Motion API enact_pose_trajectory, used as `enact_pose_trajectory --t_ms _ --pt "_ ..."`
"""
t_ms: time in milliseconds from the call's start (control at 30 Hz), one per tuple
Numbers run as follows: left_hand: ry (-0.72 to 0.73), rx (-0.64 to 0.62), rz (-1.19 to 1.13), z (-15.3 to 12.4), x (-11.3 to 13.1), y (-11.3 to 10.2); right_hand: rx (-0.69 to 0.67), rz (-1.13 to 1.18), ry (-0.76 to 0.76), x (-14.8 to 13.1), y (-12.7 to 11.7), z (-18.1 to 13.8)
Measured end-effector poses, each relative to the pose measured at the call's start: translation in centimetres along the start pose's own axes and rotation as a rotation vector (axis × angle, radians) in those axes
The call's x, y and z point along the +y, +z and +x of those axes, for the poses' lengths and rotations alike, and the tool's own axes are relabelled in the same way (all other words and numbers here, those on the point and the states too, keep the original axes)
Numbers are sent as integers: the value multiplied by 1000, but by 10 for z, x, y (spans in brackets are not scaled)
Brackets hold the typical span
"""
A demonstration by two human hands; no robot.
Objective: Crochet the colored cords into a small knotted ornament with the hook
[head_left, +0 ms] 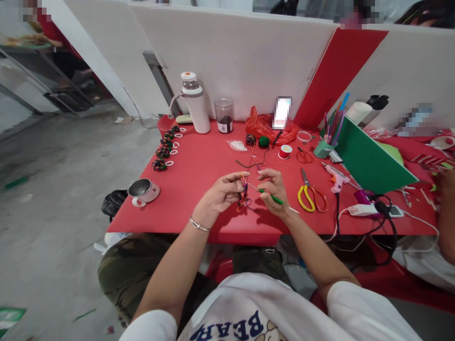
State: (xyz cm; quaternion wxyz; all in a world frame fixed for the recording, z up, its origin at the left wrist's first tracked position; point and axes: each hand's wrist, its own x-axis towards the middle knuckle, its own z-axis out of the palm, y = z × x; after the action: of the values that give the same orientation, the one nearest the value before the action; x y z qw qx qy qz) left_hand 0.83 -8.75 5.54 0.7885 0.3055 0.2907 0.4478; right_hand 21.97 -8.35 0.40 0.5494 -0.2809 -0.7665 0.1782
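Observation:
My left hand [223,192] pinches a small multicoloured yarn piece [243,198] above the red table [199,175]. Strands of coloured yarn run from the piece up the table to small yarn balls [263,141]. My right hand [274,188] grips a green-handled crochet hook [273,198], whose metal tip points left into the yarn piece. A silver bracelet sits on my left wrist. Both hands hover close together just over the table's middle.
Yellow-handled scissors [308,194], a glue gun [336,176], a red thread spool [285,151], a white flask [195,102], a jar [224,115], a steel cup [143,191] and finished beaded yarn rings [164,150] lie around. A green board [369,158] stands to the right. Another person's arm [446,213] rests at the right edge.

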Motion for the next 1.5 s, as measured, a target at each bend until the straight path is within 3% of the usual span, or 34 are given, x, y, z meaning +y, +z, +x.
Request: enact_pose_trajectory --t_ms 233,367,500,667,800,967,1167,1367,1500 --pt "-76 -71 100 2 7 -9 -155 57 85 -7 -24 9" --pt "-82 -97 166 5 2 -8 -144 230 230 -12 -18 9" --pt "168 89 200 10 -19 6 70 301 357 -15 15 -2" --pt "440 339 290 15 -49 19 321 38 347 -26 46 -13" --pt "455 448 288 14 -59 23 362 -126 251 -23 51 -16" --pt "326 316 198 9 -55 24 345 -49 171 -14 43 -14" --pt "134 215 101 3 -42 20 278 128 278 -22 32 -5" --pt "193 230 140 4 -43 20 335 92 331 -26 36 -8" --pt "279 267 209 6 -47 21 355 167 483 -27 44 -11"
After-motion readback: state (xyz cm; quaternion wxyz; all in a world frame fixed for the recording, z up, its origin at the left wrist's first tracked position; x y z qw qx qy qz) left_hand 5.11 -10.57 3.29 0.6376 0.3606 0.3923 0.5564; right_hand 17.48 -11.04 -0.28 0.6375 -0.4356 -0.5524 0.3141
